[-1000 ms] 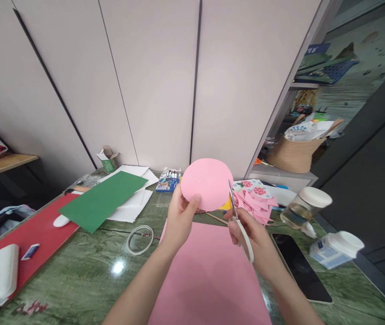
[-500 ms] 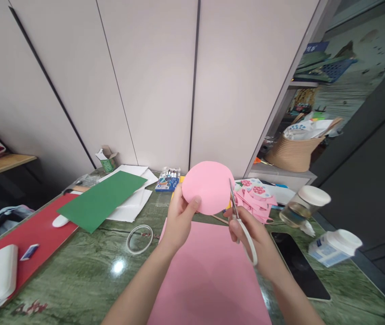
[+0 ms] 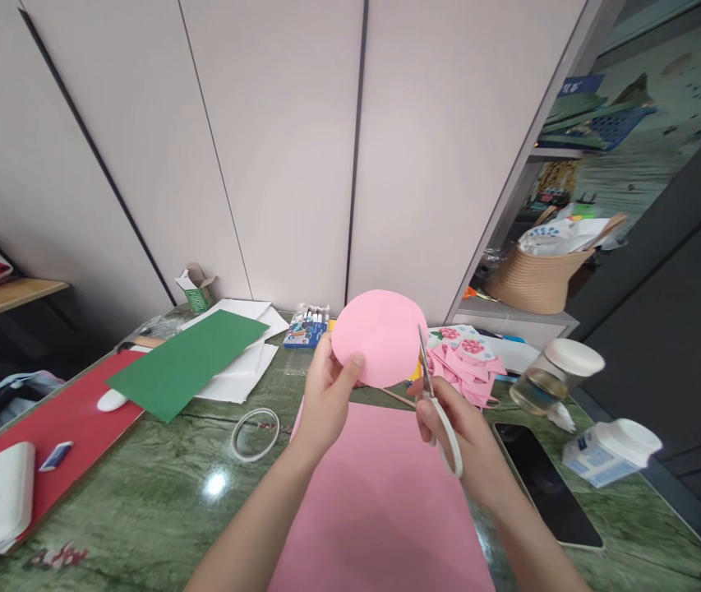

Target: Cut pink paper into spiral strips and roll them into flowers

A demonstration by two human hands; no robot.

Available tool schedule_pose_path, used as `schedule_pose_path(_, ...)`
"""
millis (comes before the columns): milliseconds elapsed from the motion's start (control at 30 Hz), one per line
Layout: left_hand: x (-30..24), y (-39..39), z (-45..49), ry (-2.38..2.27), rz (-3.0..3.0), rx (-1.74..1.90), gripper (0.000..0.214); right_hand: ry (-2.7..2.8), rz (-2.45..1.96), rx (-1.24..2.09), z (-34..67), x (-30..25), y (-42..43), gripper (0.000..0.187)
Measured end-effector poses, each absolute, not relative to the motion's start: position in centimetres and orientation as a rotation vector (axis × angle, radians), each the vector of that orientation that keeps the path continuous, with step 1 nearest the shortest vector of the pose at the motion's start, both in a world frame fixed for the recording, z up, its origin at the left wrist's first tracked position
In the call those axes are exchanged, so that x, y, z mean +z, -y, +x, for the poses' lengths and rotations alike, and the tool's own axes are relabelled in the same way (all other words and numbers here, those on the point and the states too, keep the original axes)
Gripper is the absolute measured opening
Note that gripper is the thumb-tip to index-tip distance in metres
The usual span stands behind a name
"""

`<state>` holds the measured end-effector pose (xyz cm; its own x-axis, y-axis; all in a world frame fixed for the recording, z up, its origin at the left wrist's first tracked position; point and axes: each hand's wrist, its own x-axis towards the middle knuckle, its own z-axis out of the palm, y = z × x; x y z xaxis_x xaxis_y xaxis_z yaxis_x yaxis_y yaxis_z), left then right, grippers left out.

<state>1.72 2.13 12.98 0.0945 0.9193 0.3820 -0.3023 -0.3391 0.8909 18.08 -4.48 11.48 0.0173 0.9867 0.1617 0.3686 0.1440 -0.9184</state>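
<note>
A smooth, matte pink paper disc (image 3: 380,337), rounded but slightly wider than tall, is held up off the counter (image 3: 183,493), beyond the far end of a larger flat pink sheet (image 3: 380,501). The left hand (image 3: 329,399) pinches its lower left edge, thumb flat on the front and fingers behind. The right hand (image 3: 458,423) is curled around the looped white handle of the scissors (image 3: 428,388), whose slim metal blade stands nearly upright along the disc's right edge; whether the blades grip the paper is unclear. Behind this hand lies a loose heap of curling pink offcuts (image 3: 464,374).

The counter is glossy green with darker, stone-like veining and a bright glare spot. A smooth white ring (image 3: 233,436) lies flat on it, left of the pink sheet. Farther left, a green rectangle (image 3: 190,362) overlaps crisp white sheets (image 3: 242,374) and a long red sheet (image 3: 88,436). A glassy black phone (image 3: 547,485) rests near the right forearm.

Compared with half a second ago, the disc is raised very slightly and the scissors' outer loop sits a little farther in; the surrounding objects stay put.
</note>
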Motion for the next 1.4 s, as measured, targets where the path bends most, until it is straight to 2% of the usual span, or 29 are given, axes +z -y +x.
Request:
schedule_pose_path(433,12.93,-2.15,1.58,-0.672,1.314,1.47,0.024,1.507,-1.38,0.879,17.84,11.99,4.75,0.025)
schedule_pose_path(700,13.07,-2.03,1.48,-0.685,1.333,1.412,0.034,1.558,-1.362,0.818,18.01,12.12,4.82,0.027)
schedule_pose_path(1400,12.79,-2.42,1.31,-0.655,1.297,1.481,0.021,1.525,-1.388,0.883,17.89,12.1,4.85,0.02)
